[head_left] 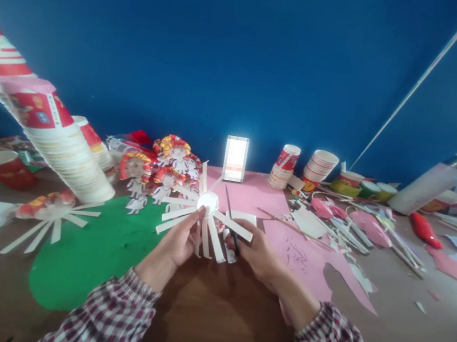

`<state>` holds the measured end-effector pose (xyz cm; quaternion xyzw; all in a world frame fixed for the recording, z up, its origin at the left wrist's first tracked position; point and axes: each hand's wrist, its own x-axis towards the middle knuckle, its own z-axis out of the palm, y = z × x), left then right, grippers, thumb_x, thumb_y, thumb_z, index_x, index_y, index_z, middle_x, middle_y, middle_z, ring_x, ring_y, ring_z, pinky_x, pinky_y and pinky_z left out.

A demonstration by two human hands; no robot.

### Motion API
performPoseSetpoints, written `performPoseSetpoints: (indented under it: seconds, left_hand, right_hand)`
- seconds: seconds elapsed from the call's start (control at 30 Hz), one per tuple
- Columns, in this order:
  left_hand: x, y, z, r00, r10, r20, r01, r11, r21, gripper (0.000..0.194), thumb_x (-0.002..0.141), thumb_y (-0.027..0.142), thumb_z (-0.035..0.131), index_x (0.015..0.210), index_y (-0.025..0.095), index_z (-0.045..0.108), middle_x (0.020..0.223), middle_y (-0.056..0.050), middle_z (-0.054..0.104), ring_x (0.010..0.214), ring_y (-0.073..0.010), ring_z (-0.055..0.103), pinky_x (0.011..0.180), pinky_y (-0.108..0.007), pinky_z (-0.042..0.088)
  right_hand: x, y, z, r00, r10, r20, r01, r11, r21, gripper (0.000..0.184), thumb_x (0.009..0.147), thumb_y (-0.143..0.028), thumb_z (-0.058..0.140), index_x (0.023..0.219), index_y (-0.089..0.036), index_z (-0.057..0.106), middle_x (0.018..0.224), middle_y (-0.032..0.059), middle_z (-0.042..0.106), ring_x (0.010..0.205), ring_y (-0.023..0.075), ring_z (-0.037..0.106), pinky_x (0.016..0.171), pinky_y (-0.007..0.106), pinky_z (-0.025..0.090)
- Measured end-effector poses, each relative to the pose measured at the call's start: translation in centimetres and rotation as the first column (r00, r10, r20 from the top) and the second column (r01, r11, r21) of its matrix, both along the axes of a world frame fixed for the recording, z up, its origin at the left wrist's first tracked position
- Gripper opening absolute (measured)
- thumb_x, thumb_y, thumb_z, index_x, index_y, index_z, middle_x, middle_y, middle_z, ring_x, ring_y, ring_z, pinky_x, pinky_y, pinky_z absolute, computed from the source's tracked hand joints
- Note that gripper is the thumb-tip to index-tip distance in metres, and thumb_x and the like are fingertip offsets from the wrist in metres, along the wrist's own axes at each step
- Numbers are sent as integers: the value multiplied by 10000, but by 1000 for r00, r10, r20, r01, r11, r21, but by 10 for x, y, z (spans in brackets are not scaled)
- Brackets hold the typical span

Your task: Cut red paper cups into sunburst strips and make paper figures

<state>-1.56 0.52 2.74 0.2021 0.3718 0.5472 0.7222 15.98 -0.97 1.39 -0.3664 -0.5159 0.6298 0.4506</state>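
Observation:
A paper cup cut into splayed white strips [209, 200] is held by my left hand [179, 243], its thumb pressed on the round base and the strips fanning outward. My right hand [260, 257] is closed around the dark handles of a pair of scissors [230, 206]. The scissor blade points up and away, close beside the strips on the right; whether it touches one I cannot tell. Another cut cup with spread strips [59, 216] lies at the left. Behind my left hand stand several lion-like paper figures [177, 154] with red and yellow ruffs.
A long leaning stack of paper cups [70, 152] rises at the left, beside green paper [79, 263]. Shorter cup stacks [320, 165] stand at the back. Pink paper [297, 257], a thin stick [285, 223] and scraps lie to the right, near a tilted white bottle [422, 181].

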Motion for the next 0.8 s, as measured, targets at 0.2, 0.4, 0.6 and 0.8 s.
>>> performPoseSetpoints:
  seconds: [0.2, 0.4, 0.6, 0.8]
  left_hand:
    - [0, 0, -4, 996, -67, -62, 67, 998, -14, 268, 864, 323, 584, 829, 68, 659, 681, -119, 709, 543, -196, 668, 512, -287, 562]
    - [5, -3, -7, 996, -70, -51, 72, 996, 43, 281, 855, 339, 597, 909, 71, 662, 760, -116, 716, 635, -196, 691, 593, -283, 582]
    - [9, -6, -5, 993, -80, -85, 77, 996, -39, 310, 878, 353, 547, 879, 66, 663, 735, -120, 708, 593, -205, 680, 551, -310, 580]
    - [17, -9, -1, 995, -22, -94, 12, 994, -104, 292, 873, 345, 550, 862, 74, 659, 678, -94, 693, 549, -199, 662, 510, -310, 566]
  right_hand:
    - [-6, -11, 15, 996, 80, 48, -81, 997, 11, 339, 728, -362, 751, 962, -152, 624, 668, -30, 533, 586, 88, 449, 525, 211, 380]
    - [-7, -14, 15, 986, 168, -3, -168, 986, 3, 412, 741, -434, 735, 1016, -155, 605, 727, -12, 534, 629, 114, 502, 545, 224, 415]
    - [-7, -13, 13, 985, 174, 15, -174, 984, 32, 444, 752, -459, 724, 1054, -152, 614, 725, -8, 536, 592, 102, 465, 527, 221, 396]
    - [-6, -13, 11, 981, 185, 66, -190, 978, 89, 407, 817, -473, 654, 1087, -171, 621, 720, -14, 510, 579, 92, 429, 510, 213, 369]
